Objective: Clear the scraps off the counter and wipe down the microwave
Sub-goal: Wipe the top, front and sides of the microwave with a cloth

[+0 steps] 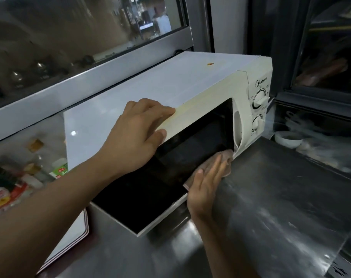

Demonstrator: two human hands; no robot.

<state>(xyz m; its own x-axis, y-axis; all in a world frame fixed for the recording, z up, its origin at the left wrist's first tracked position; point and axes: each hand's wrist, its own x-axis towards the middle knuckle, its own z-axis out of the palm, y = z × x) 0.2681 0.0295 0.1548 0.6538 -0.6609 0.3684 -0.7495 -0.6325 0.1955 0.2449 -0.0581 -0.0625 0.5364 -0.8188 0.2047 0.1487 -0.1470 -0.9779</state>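
The wiping is under way: the right hand, fingers flat, presses a cloth to the microwave door's lower right, while the left hand, spread, steadies its top front edge. A small orange scrap remains on top; the near bench looks scrap-free.

A small white bowl sits at the far right, behind glass. On the left, packaged food and a bottle stand behind glass. Near left lie stacked trays.

Head view, downward, close over microwave
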